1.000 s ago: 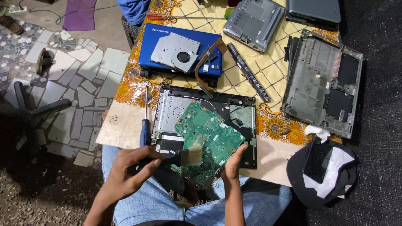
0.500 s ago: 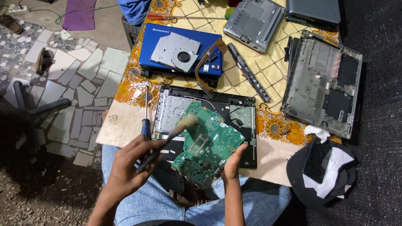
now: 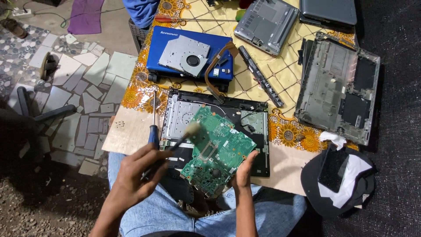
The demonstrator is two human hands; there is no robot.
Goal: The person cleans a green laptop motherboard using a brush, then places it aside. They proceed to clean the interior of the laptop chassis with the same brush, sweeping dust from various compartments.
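Green circuit board [image 3: 218, 151] tilted, pinched at its edge by right hand [image 3: 244, 169]; left hand [image 3: 137, 173] grips brush [image 3: 186, 134], bristles touching board.

Brush [image 3: 186, 134] tip motion-blurred; handle hidden in left hand [image 3: 133, 173]; top laptop [image 3: 329, 11] cut off.

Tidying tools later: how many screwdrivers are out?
2: a blue-handled screwdriver lies on the board beside the left hand; a red-handled screwdriver lies along the cloth's top edge. Others may be hidden.
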